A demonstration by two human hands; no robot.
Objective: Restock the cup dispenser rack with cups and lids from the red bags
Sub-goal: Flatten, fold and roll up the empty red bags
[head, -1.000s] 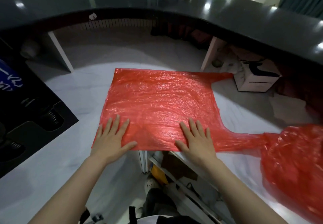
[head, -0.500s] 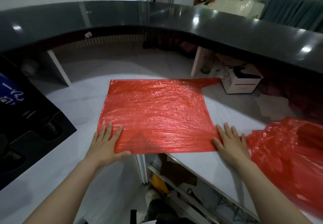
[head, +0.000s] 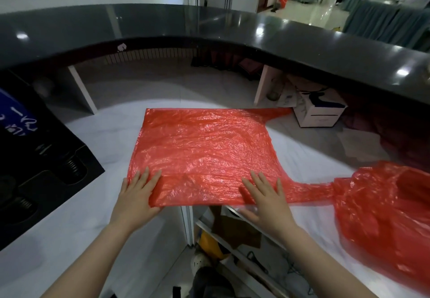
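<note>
A flattened red plastic bag lies spread on the white counter in front of me. My left hand presses flat on its near left corner, fingers straight. My right hand presses flat on its near edge toward the right, fingers spread. One bag handle stretches right to a second, crumpled red bag at the counter's right edge. The black cup dispenser rack with round spring-loaded holes sits at the far left. No cups or lids are visible.
A raised black curved countertop rings the far side. A white box stands under it at the right. Below the counter's near edge are shelves with clutter.
My right hand slid out to the bag's right edge half a second ago and has come back left onto the near edge. The camera has tilted up a little. My left hand stayed put.
</note>
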